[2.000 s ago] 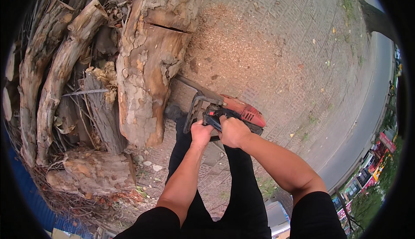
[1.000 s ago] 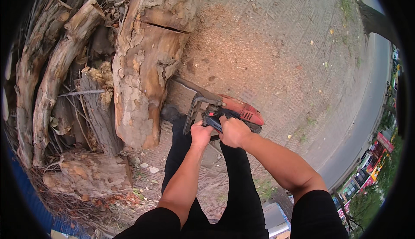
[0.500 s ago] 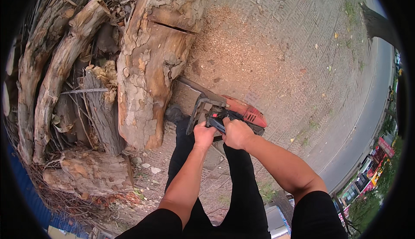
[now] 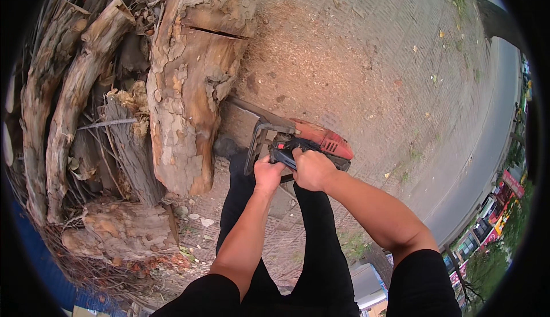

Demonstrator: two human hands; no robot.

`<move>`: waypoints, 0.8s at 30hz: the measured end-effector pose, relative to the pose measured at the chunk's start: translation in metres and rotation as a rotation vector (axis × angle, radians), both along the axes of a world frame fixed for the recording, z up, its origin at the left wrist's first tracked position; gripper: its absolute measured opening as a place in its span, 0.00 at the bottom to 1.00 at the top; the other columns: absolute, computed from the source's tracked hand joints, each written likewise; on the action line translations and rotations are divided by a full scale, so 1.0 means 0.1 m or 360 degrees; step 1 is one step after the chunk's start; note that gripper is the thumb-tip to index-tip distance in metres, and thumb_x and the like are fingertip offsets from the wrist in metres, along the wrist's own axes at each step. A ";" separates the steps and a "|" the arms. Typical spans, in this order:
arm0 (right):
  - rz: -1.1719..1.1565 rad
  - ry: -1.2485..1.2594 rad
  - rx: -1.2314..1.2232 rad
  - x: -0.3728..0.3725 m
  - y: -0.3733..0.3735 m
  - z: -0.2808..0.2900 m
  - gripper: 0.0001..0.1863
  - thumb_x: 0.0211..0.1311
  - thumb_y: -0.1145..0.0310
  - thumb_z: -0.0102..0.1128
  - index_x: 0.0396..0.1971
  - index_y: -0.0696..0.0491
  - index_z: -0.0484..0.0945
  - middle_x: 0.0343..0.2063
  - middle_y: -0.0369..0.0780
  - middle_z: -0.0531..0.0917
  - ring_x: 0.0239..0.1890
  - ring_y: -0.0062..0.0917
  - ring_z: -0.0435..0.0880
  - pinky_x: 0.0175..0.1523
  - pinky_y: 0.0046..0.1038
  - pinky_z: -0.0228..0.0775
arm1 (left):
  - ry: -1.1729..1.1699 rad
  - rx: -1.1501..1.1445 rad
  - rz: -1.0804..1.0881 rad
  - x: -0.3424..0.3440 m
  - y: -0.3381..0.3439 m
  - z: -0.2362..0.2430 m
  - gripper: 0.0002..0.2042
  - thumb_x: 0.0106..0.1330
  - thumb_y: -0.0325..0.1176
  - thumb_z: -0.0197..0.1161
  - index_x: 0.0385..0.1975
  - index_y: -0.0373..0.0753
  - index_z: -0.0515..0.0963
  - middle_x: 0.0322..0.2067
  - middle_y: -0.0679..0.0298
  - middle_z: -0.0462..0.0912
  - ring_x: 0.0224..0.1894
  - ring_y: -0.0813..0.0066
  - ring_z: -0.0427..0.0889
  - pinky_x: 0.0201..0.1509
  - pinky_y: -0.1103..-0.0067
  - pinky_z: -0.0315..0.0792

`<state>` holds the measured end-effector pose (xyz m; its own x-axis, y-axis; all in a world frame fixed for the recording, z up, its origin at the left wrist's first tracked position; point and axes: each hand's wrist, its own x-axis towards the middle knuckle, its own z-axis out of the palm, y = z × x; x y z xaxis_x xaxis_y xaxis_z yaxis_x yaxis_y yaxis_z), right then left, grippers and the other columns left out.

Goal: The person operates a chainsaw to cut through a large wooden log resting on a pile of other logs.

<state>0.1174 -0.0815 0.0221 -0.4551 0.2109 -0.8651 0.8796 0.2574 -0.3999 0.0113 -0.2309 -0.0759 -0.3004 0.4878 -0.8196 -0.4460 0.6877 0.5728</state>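
Note:
A red and black chainsaw [image 4: 323, 137] is held low in front of my legs, its bar [image 4: 247, 107] pointing up and left to the side of a thick log [image 4: 184, 96]. I cannot tell whether the bar's tip touches the bark or passes behind it. My right hand [image 4: 313, 169] is closed around the dark handle part of the saw. Beside it, my left hand [image 4: 268, 173] is closed at the saw's near side, next to the front guard [image 4: 252, 145]. The fingertips of both hands are partly hidden. Farther up, the log has a narrow dark cut [image 4: 216, 32] across it.
Several branches [image 4: 71, 105] and a short log [image 4: 123, 230] are piled at the left. Sawdust [image 4: 309, 59] covers the paving right of the thick log. My shoe [image 4: 226, 147] stands close to that log. A tree trunk [image 4: 497, 22] and a road [image 4: 490, 139] lie at the far right.
The view has shifted a little, so the thick log appears slightly farther left. Both hands keep their hold on the chainsaw, which has barely moved.

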 end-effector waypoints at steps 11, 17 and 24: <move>0.0002 0.0036 0.0029 -0.29 0.13 -0.12 0.18 0.59 0.71 0.61 0.46 0.67 0.76 0.39 0.60 0.87 0.45 0.52 0.89 0.52 0.45 0.82 | -0.0111 -0.0053 0.0172 -0.25 0.26 0.00 0.03 0.56 0.21 0.67 0.29 0.36 0.84 0.27 0.73 0.82 0.28 0.84 0.75 0.33 0.79 0.68; -0.0019 -0.0059 -0.0029 0.01 -0.01 0.33 0.19 0.57 0.71 0.62 0.46 0.68 0.75 0.37 0.61 0.87 0.43 0.52 0.90 0.50 0.46 0.83 | -0.0188 -0.0069 0.0002 0.07 -0.09 0.17 0.07 0.57 0.19 0.70 0.35 0.34 0.86 0.31 0.72 0.84 0.33 0.84 0.77 0.39 0.81 0.71; -0.0070 0.0101 0.0098 -0.34 0.03 -0.19 0.20 0.59 0.69 0.63 0.47 0.68 0.75 0.35 0.61 0.87 0.42 0.54 0.89 0.49 0.47 0.82 | -0.0102 -0.0028 0.0188 -0.37 0.24 0.00 0.04 0.56 0.21 0.68 0.30 0.36 0.84 0.26 0.73 0.80 0.27 0.84 0.73 0.31 0.80 0.65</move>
